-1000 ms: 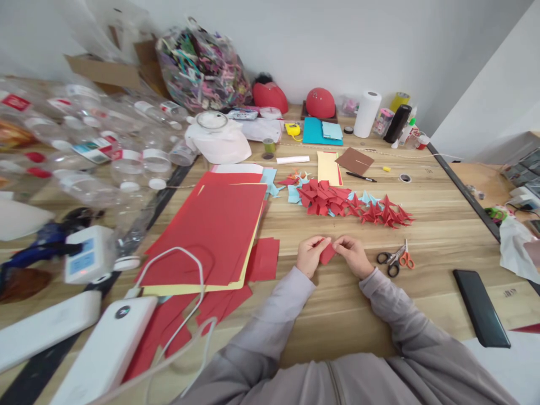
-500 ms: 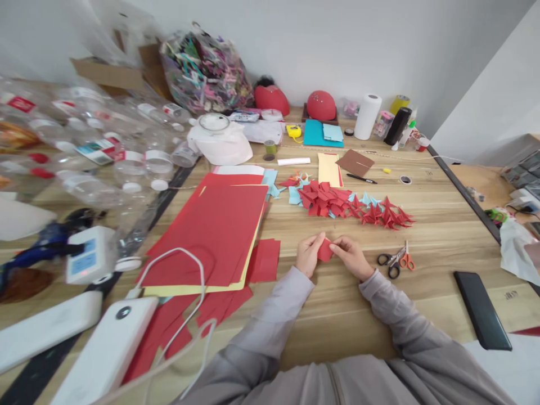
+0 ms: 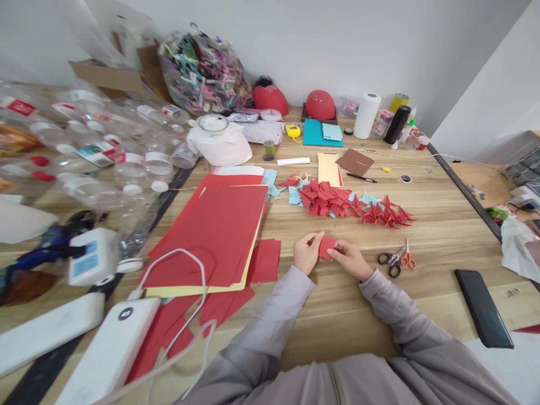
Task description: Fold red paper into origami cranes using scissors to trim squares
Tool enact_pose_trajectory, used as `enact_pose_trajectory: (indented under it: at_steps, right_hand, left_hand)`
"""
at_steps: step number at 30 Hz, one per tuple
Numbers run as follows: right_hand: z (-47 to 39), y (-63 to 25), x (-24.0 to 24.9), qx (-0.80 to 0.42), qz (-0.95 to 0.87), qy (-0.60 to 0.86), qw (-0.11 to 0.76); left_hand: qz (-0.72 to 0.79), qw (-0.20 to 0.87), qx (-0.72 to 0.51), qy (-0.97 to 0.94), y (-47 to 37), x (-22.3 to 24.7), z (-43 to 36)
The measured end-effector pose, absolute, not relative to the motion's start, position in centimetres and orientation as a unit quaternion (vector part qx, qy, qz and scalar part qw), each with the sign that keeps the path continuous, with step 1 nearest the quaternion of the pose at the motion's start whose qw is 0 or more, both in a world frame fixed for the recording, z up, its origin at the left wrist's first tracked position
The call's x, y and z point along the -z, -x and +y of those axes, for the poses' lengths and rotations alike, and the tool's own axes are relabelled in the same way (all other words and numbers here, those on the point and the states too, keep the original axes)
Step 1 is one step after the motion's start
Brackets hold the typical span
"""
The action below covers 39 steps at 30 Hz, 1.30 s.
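A small piece of red paper (image 3: 326, 246) is held just above the table between both hands. My left hand (image 3: 307, 252) pinches its left edge, thumb on top. On the other side, my right hand (image 3: 349, 257) grips the lower right edge between thumb and fingers. Beyond the hands lies a heap of folded red paper pieces (image 3: 323, 198), some with pointed tips, mixed with a few light blue ones (image 3: 294, 195). Large red sheets (image 3: 219, 225) are stacked left of my left hand, with small red squares (image 3: 266, 260) partly under them.
Black-handled and orange-handled scissors (image 3: 396, 259) lie right of my right hand, and a black phone (image 3: 483, 308) farther right. A white power bank (image 3: 109, 349) with a cable is at the near left. Plastic bottles (image 3: 130, 160) crowd the far left. A pen (image 3: 361, 178) rests beyond the heap.
The red paper has turned between my fingers and more of its face now shows. My right fingers have shifted slightly down along its edge.
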State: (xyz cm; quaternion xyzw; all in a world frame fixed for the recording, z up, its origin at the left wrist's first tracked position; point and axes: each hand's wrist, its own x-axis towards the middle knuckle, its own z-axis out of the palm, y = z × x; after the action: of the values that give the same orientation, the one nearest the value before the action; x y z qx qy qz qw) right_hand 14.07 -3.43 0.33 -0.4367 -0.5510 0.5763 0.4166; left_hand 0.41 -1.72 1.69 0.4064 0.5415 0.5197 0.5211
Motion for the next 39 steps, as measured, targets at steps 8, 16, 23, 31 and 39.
enact_pose_trajectory:
  at_steps: [8, 16, 23, 31, 39]
  right_hand:
    - [-2.9, -14.4, -0.1, -0.553, -0.517, 0.457, 0.468]
    - [-2.9, -15.3, -0.9, -0.522, -0.558, 0.452, 0.461]
    - [-3.4, -15.4, -0.9, -0.518, -0.559, 0.473, 0.442]
    - [-2.9, -15.3, -0.6, -0.464, -0.501, 0.507, 0.527]
    - [-3.1, -16.0, -0.8, -0.308, -0.583, 0.536, 0.527]
  left_hand:
    - [0.517, 0.539, -0.531, -0.400, -0.1, -1.5, -1.4]
    - [0.492, 0.494, -0.546, -0.465, 0.2, -1.4, -1.5]
    - [0.456, 0.544, -0.493, -0.503, 0.5, -1.1, -1.1]
    - [0.435, 0.563, -0.524, -0.469, 0.6, -1.9, -1.4]
    - [0.442, 0.566, -0.524, -0.458, 0.4, -2.0, -1.5]
